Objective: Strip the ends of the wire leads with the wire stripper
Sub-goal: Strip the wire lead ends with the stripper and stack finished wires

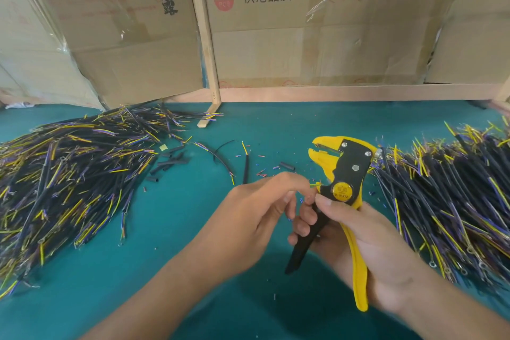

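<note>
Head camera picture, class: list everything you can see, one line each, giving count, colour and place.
Wire stripper: one, yellow and black, gripped upright at centre right.
Wire lead: one, yellow-green tip, pinched beside the stripper.
Wire piles: two, black with yellow and purple ends, left and right.
Loose leads and black sleeve bits: many, mid-table.
Table: one, teal.
Cardboard boxes: several, brown, behind.
Wooden frame: one, pale.
Hands: two; left hand pinches the lead, right hand grips the stripper.

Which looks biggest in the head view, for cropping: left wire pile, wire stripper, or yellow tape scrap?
1. Left wire pile
2. Wire stripper, though nearer the camera
3. Yellow tape scrap
</note>
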